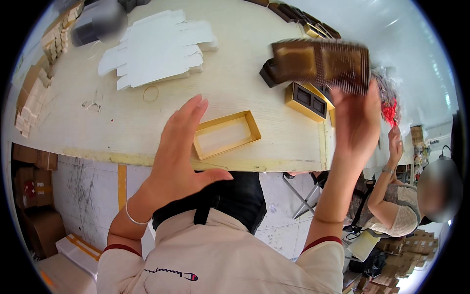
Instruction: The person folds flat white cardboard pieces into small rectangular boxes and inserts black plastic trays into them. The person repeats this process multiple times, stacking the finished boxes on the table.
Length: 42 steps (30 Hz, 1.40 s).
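Observation:
My right hand (356, 117) is raised at the right, gripping a brown plastic tray insert (320, 63) by its near edge. Motion blurs the tray, and two square hollows show in it. An open gold box (250, 128) with a pale inner floor lies near the table's front edge. Just left of that box my left hand (178, 147) hovers with the thumb spread from the fingers, holding nothing. Below the raised tray, a gold box with a black two-hollow insert (304, 100) rests on the table.
A pile of flat white carton blanks (156, 46) occupies the far left of the table (235, 59). Dark trays (289, 12) line the far edge. A rubber band (151, 93) lies near the blanks. At the right, another person (391, 203) sits reaching toward a clear bag with red pieces (390, 111).

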### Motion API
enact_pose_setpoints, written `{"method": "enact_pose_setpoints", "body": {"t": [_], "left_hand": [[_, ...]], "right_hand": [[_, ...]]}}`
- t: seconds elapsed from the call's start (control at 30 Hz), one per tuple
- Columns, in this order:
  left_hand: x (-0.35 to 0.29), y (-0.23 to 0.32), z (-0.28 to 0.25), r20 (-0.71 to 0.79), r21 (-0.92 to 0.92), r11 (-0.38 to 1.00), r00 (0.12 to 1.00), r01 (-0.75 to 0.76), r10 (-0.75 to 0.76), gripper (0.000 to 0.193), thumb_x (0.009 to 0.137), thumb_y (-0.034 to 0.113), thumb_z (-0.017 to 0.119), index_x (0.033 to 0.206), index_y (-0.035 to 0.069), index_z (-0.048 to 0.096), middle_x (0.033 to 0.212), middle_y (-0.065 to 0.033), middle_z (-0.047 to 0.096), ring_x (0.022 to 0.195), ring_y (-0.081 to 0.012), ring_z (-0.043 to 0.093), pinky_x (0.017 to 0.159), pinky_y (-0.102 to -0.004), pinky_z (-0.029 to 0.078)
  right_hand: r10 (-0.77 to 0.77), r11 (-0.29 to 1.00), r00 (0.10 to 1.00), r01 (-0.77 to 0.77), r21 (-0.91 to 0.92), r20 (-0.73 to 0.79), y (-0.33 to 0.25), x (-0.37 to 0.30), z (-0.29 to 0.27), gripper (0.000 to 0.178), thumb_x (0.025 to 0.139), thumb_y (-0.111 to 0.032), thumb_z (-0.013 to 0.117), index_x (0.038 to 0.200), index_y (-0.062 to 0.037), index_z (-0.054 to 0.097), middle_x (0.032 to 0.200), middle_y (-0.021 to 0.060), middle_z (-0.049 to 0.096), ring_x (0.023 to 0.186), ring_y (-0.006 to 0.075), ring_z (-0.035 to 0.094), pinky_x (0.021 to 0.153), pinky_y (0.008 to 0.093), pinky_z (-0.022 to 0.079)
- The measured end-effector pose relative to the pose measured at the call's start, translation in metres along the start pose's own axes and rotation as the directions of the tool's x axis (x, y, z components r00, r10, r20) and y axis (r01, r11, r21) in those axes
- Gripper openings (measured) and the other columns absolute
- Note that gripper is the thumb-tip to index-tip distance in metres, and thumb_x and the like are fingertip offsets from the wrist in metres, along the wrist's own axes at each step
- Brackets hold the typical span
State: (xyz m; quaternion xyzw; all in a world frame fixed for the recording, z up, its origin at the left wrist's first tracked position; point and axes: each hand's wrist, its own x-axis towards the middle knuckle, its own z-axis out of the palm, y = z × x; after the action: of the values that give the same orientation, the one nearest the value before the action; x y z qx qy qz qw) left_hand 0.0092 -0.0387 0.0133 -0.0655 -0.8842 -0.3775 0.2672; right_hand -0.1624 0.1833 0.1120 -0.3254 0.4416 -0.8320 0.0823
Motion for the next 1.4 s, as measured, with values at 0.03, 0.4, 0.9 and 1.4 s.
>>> {"method": "enact_pose_setpoints", "body": {"t": [0.03,0.4,0.9,1.4], "left_hand": [[0.003,0.006,0.003,-0.061,-0.076,0.997,0.998,-0.020,0.015,0.099,0.070,0.051,0.077,0.144,0.005,0.030,0.144,-0.0220,0.032,0.127,-0.0403,0.039,0.106,-0.0476,0.032],[0.006,0.007,0.002,-0.112,0.052,0.997,0.992,0.056,-0.050,0.057,0.075,0.021,0.076,0.124,0.005,0.051,0.100,-0.0115,0.059,0.095,-0.0306,0.055,0.085,-0.0401,0.043],[-0.006,-0.015,0.003,0.207,-0.190,0.955,0.960,0.228,-0.188,0.082,0.066,0.013,0.083,0.138,0.007,0.042,0.127,-0.0142,0.052,0.116,-0.0336,0.050,0.101,-0.0416,0.038],[0.002,-0.021,-0.007,0.316,-0.047,0.998,0.948,0.033,-0.016,0.044,0.084,0.007,0.058,0.128,0.011,0.057,0.131,-0.0151,0.047,0.113,-0.0336,0.049,0.098,-0.0404,0.039]], "right_hand": [[0.087,0.994,0.994,-0.082,0.074,-0.063,0.005,-0.024,0.015,0.024,0.098,-0.016,0.051,0.117,-0.0022,0.054,0.115,0.0112,0.062,0.102,0.0228,0.062,0.090,0.0399,0.051],[0.136,0.917,0.991,-0.125,-0.378,0.003,0.068,-0.083,0.031,0.053,0.088,-0.020,0.065,0.135,-0.0071,0.043,0.133,0.0173,0.046,0.118,0.0264,0.052,0.096,0.0374,0.045],[0.355,0.503,0.867,0.140,-0.853,0.351,0.081,-0.050,0.002,0.036,0.074,-0.005,0.076,0.108,-0.0037,0.066,0.120,0.0144,0.055,0.093,0.0243,0.057,0.079,0.0324,0.048],[0.530,0.553,0.733,0.082,-0.829,0.426,0.061,-0.053,0.004,0.031,0.079,-0.002,0.070,0.110,-0.0028,0.066,0.129,0.0182,0.047,0.075,0.0255,0.059,0.067,0.0344,0.051]]}}
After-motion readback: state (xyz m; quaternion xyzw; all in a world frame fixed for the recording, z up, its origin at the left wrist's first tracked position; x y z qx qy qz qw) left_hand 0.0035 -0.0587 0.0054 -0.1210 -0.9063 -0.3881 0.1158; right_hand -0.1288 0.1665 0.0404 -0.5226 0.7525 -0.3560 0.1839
